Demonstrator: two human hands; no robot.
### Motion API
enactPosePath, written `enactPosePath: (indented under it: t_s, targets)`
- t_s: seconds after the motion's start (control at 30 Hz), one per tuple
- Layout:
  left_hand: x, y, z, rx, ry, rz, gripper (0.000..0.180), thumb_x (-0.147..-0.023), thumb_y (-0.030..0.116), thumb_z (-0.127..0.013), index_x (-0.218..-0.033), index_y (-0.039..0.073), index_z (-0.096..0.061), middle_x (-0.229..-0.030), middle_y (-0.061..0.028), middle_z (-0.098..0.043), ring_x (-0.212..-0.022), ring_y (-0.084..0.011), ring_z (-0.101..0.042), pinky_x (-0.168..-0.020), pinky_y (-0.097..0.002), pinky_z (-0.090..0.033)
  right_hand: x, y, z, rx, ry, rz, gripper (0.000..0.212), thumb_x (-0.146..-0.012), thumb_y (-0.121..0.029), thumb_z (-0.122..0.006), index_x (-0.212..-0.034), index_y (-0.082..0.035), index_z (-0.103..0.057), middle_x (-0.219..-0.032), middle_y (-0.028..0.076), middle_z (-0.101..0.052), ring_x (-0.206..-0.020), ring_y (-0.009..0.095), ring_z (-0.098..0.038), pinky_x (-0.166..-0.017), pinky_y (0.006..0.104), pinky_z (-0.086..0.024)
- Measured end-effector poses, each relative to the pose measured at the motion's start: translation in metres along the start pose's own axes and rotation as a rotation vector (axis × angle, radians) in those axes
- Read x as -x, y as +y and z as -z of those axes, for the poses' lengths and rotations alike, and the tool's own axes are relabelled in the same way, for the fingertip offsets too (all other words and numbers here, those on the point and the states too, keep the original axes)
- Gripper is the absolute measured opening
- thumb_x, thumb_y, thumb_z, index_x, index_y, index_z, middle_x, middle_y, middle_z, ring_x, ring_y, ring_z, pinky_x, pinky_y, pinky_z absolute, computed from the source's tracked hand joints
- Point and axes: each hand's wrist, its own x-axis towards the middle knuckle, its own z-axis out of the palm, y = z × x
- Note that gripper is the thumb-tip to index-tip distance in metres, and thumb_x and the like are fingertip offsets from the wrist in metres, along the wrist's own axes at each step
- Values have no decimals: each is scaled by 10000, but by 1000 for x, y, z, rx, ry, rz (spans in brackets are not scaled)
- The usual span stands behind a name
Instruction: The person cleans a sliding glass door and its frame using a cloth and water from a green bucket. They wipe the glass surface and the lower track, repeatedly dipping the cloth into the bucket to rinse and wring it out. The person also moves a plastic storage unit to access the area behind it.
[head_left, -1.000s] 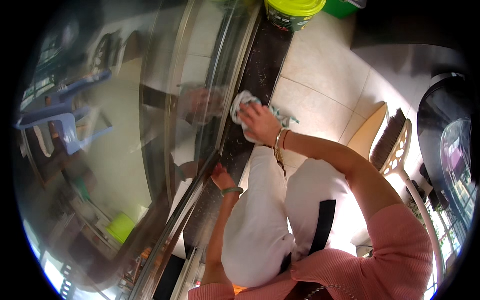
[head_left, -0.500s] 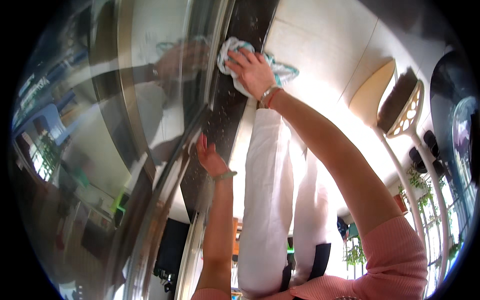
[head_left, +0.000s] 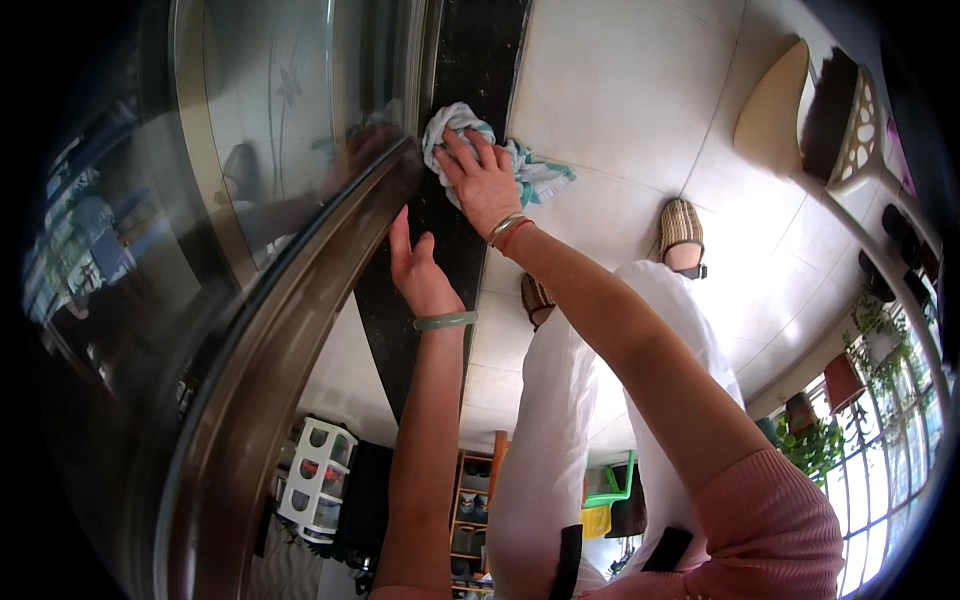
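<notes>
My right hand (head_left: 480,178) presses a white and teal cloth (head_left: 452,128) against the lower edge of a glass door (head_left: 290,120), where the metal frame (head_left: 300,310) meets the dark stone sill (head_left: 470,60). A bunch of the cloth trails out to the right on the floor tiles. My left hand (head_left: 418,268), with a green bangle on the wrist, rests with fingers together against the door frame just below the cloth. It holds nothing.
Pale floor tiles (head_left: 620,90) lie beyond the sill. My sandalled feet (head_left: 682,232) stand on them. A dustpan and brush (head_left: 830,110) sit at the upper right. Potted plants (head_left: 850,385) stand by a window at right. A white rack (head_left: 315,480) and a shelf show low down.
My view has swung further down and closer to the door. My right hand with the cloth has shifted along the sill edge, and my left hand stays against the frame.
</notes>
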Motion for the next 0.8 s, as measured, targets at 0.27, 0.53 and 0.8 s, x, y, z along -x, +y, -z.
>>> enactPosePath:
  t_s: [0.27,0.53,0.8]
  targets:
    - [-10,-7,19,-139,-119,-23,510,-833,-42,-450,-1336,36,-476,-1445,-75,-392,-1357,-183,-304,-1096,-327,-201,110,-61,-30,-71,-601,167,328,-787,-151,-563,-1091,-222,-662,-1286,-51,-504,-1208,215,-405,-989,458,-345]
    - [89,-15,135,-268,-116,344,533,-918,378,-461,-1399,166,-376,-1450,-74,-361,-1337,-237,-322,-1077,-423,-241,209,-68,58,-1466,-533,-928,393,-867,-267,-601,-1159,-4,-594,-1013,108,-674,-920,239,-634,-808,337,-474]
    - [238,-18,104,692,-503,758,666,-888,629,-406,-1362,160,-413,-1376,-64,-450,-1255,-280,-434,-1046,-484,-345,299,-42,132,-2240,-376,-1178,323,-940,-187,-495,-1245,-85,-526,-1230,76,-571,-1132,192,-519,-1011,301,-393]
